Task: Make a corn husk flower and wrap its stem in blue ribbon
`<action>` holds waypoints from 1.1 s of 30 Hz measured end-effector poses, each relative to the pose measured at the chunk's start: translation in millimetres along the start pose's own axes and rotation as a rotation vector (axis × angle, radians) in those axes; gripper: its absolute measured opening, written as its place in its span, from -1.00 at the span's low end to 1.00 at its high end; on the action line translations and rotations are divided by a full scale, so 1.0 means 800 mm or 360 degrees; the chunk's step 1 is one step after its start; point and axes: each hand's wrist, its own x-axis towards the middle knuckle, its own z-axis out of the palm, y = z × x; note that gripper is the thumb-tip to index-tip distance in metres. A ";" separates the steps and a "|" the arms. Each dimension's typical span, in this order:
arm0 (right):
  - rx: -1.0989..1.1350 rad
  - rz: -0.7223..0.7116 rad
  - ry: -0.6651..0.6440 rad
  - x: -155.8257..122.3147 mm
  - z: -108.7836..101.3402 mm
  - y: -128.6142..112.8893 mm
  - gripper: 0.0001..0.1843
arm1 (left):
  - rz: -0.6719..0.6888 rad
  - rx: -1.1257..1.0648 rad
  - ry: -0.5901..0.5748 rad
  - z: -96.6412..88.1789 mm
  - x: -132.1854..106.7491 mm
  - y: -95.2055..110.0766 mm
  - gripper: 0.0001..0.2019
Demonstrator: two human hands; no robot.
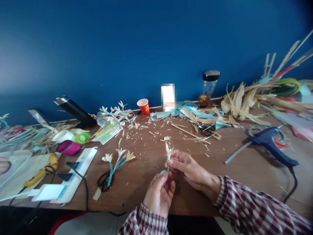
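Note:
A small cream flower (168,150), apparently of dried husk, stands upright between my hands on a thin stem partly wrapped in light blue tape. My right hand (189,169) pinches it just below the petals. Lower down, my left hand (158,193) is closed on the stem, with a bit of blue tape (162,172) at its thumb. Left of my hands, several similar flowers (120,152) with blue stems lie across black-handled scissors (104,181). Cream scraps (149,133) are scattered beyond my hands.
A blue glue gun (271,138) lies at right, before a husk pile (241,101). A red paper cup (143,106), blue ribbon (188,110) and glass jar (207,89) stand near the wall. At left are a power strip (83,166), yellow tool (41,171) and another person's hand (3,165).

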 end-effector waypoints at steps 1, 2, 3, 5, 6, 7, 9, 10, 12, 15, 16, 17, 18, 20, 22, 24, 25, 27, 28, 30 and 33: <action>-0.0006 0.0010 0.0001 0.000 0.000 0.000 -0.64 | -0.0005 -0.0006 -0.0029 -0.002 0.001 0.000 -0.90; -0.0011 0.0014 0.0002 -0.001 0.000 0.000 -0.64 | -0.0010 -0.0016 -0.0055 -0.004 0.001 -0.001 -0.91; -0.0016 0.0014 -0.0002 -0.001 0.000 0.000 -0.65 | -0.0014 -0.0030 -0.0075 -0.006 0.002 -0.001 -0.91; -0.0018 0.0015 -0.0032 -0.001 0.000 -0.001 -0.67 | -0.0014 -0.0062 -0.0110 -0.008 0.003 -0.002 -0.87; -0.0018 0.0013 -0.0052 -0.001 0.000 -0.001 -0.67 | 0.0000 -0.0064 -0.0135 -0.009 0.003 -0.002 -0.85; -0.0020 0.0009 -0.0072 -0.001 0.000 -0.002 -0.66 | 0.0033 -0.0055 -0.0170 -0.009 0.003 -0.002 -0.83; -0.0040 -0.0008 -0.0120 -0.001 0.000 -0.003 -0.66 | 0.0154 -0.0004 -0.0252 -0.007 0.002 0.001 -0.80; -0.0056 -0.0023 -0.0140 -0.001 0.000 -0.004 -0.67 | 0.0237 0.0031 -0.0288 -0.005 0.002 0.003 -0.78; -0.0119 -0.0058 -0.0170 -0.001 0.000 -0.006 -0.71 | 0.0404 0.0129 -0.0336 -0.003 0.002 0.008 -0.76; -0.0329 -0.0132 -0.0179 0.000 -0.001 -0.007 -0.74 | 0.0610 0.0350 -0.0348 -0.004 0.005 0.012 -0.74; -0.0409 -0.0159 -0.0178 0.001 -0.001 -0.007 -0.74 | 0.0673 0.0422 -0.0331 -0.005 0.007 0.011 -0.74; -0.0474 -0.0181 -0.0172 0.002 -0.001 -0.006 -0.73 | 0.0730 0.0475 -0.0306 -0.005 0.008 0.009 -0.73; -0.0516 -0.0196 -0.0155 0.003 -0.002 -0.004 -0.71 | 0.0776 0.0503 -0.0277 -0.006 0.010 0.006 -0.72; -0.0529 -0.0201 -0.0093 0.004 -0.004 0.000 -0.67 | 0.0795 0.0476 -0.0242 -0.004 0.012 0.001 -0.71; -0.0522 -0.0201 -0.0024 0.005 -0.006 0.003 -0.65 | 0.0721 0.0372 -0.0239 0.000 0.013 -0.002 -0.73; -0.0546 -0.0210 0.0025 0.006 -0.007 0.005 -0.64 | 0.0597 0.0271 -0.0227 0.003 0.013 -0.003 -0.73; -0.0567 -0.0215 0.0040 0.006 -0.008 0.005 -0.64 | 0.0532 0.0239 -0.0219 0.004 0.013 -0.002 -0.69; -0.0610 -0.0221 0.0052 0.005 -0.008 0.005 -0.65 | 0.0421 0.0211 -0.0210 0.005 0.013 0.001 -0.65; -0.0633 -0.0224 0.0050 0.005 -0.007 0.004 -0.66 | 0.0380 0.0204 -0.0209 0.004 0.012 0.002 -0.68; -0.0669 -0.0232 0.0039 0.004 -0.006 0.003 -0.67 | 0.0316 0.0189 -0.0172 0.003 0.011 0.004 -0.77; -0.0688 -0.0239 0.0017 0.004 -0.006 0.002 -0.68 | 0.0227 0.0170 -0.0102 0.002 0.006 0.006 -0.84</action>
